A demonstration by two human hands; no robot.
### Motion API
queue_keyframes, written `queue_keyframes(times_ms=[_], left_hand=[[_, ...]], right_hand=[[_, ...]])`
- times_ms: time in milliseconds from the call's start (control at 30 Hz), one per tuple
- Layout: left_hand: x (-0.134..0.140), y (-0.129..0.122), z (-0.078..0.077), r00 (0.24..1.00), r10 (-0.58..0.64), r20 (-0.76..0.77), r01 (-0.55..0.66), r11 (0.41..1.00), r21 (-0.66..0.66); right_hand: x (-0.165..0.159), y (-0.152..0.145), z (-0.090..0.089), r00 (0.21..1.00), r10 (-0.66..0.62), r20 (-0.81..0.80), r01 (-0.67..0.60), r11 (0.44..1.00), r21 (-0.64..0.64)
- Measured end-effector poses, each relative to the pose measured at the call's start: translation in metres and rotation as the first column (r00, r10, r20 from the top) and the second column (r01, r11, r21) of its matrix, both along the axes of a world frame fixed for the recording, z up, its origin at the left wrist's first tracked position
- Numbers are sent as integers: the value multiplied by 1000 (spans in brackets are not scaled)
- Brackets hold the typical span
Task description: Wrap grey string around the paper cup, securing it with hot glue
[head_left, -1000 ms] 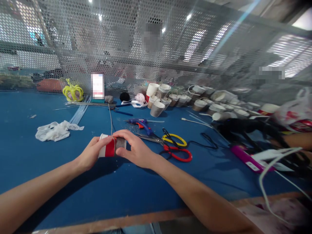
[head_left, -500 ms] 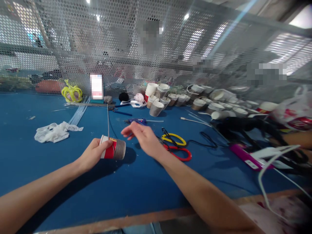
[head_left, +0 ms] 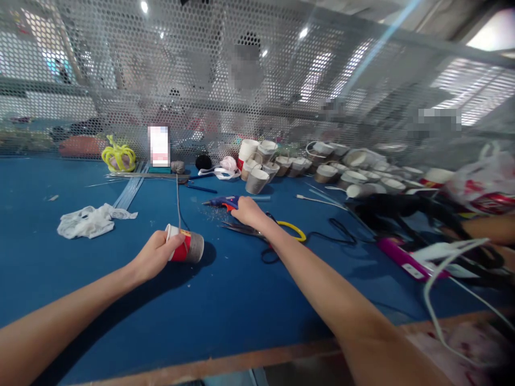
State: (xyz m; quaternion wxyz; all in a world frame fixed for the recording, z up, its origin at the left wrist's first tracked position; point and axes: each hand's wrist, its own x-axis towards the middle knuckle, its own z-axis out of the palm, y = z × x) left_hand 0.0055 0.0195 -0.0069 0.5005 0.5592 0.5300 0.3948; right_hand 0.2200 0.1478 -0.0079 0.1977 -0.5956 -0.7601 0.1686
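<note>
My left hand (head_left: 155,253) is closed around a paper cup (head_left: 196,247) lying on its side above the table. Grey yarn covers the cup's right part, while red and white paper shows near my fingers. From the cup a grey strand (head_left: 178,202) runs back to a small yarn ball (head_left: 177,167). Farther right, my right hand (head_left: 250,212) has its fingers wrapped round the handle of a blue glue gun (head_left: 220,202) with a red trigger, its nozzle pointing left. Scissors (head_left: 240,228) lie just under my right wrist, partly hidden by the forearm.
Several grey-wrapped cups (head_left: 257,181) stand at the back, with more (head_left: 354,178) to the right. White lace (head_left: 86,221), clear glue sticks (head_left: 131,190) and a phone (head_left: 159,146) are on the left. A purple power strip (head_left: 402,260) and cables lie right. Perforated metal mesh (head_left: 193,69) rises behind.
My right hand has moved from in front of the glue gun onto its handle and closed on it. My left hand still holds the cup, nearly in place.
</note>
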Motion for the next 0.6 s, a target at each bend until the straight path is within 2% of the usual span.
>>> queue_keyframes(times_ms=[100,167,333,400,467,600], left_hand=[[-2,1,-1,999,-7,-33,8,1000,18],[-3,2,-2,999,-20,-50,21,999,33],[-5,4,-2,996,-24,-82,26,999,33],[-4,4,-3,996,-26,-83,29,999,32],[-4,4,-3,996,-30,-79,32,999,31],[-4,4,-2,999,-23,-41,23,1000,-5]], right_hand=[[-2,-9,13,993,-88,-83,86,996,-29],[-1,-20,25,983,-75,-166,69,997,-38],[-1,-63,48,938,75,-339,-132,980,-147],[-2,-81,51,879,157,-451,-270,943,-197],[-4,-95,53,835,193,-515,-340,917,-209],[-6,-111,56,865,224,-449,-372,887,-275]])
